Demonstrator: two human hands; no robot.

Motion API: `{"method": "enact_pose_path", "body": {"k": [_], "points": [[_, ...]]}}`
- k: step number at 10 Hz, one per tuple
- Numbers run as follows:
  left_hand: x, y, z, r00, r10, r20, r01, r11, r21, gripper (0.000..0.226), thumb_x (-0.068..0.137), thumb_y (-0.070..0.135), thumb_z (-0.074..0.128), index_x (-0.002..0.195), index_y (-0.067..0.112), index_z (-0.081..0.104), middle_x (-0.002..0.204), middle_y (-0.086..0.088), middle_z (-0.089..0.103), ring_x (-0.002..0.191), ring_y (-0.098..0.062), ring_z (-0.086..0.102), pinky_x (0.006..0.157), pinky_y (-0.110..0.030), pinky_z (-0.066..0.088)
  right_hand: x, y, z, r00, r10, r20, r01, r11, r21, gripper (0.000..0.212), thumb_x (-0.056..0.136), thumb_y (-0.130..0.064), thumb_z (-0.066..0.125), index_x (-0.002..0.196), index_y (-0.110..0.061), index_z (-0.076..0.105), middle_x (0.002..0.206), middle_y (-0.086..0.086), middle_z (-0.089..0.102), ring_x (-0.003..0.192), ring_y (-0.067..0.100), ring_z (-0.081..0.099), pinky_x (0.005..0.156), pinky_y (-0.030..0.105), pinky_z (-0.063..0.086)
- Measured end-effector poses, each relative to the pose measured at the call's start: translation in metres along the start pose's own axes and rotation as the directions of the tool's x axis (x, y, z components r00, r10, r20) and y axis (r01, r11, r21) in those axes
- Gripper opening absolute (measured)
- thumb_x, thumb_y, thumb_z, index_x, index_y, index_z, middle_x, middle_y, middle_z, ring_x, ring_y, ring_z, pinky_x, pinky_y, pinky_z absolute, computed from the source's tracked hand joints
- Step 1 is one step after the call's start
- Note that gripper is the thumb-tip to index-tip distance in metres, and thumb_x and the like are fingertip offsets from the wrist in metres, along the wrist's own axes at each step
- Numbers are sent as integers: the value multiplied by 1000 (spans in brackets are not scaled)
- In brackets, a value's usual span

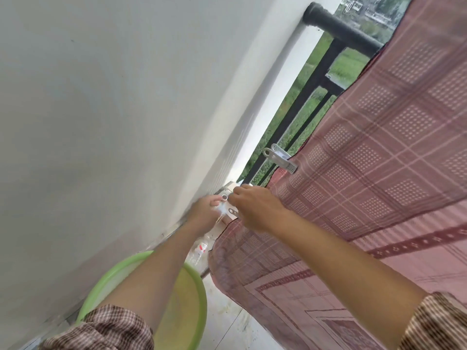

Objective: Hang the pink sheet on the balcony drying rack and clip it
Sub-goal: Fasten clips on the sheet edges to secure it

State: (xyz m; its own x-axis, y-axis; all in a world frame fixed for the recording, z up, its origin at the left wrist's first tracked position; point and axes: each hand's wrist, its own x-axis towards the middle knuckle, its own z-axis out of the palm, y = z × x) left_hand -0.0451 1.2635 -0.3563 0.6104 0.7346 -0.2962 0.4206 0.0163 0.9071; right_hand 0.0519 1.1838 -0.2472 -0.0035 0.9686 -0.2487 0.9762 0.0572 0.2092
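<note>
Head: green basin [199, 299] under hands [227, 210].

Pink sheet [366, 188]: checked weave, dotted squares, darker patterned border bands; draped over balcony drying rack, hanging loose, slightly wrinkled at left edge. Rack itself hidden under cloth. Grey clothes clip [280, 160] clamped on sheet's upper edge, tilted. Second pale clip [231, 210] at sheet's edge lower down, blurred, partly covered, grip on cloth unclear.
</note>
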Motion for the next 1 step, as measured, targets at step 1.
{"method": "enact_pose_path", "body": {"k": [1], "points": [[-20,25,-12,992,24,-126,-21,999,28,43,81,2,49,118,18,63,115,-4,65,105,-19,59,83,-27,44,-21,2,-18,990,128,-65,-103,949,299,25,91,-14,52,115,-15,60,112,0,61,101,19,59,82,36,52]]}}
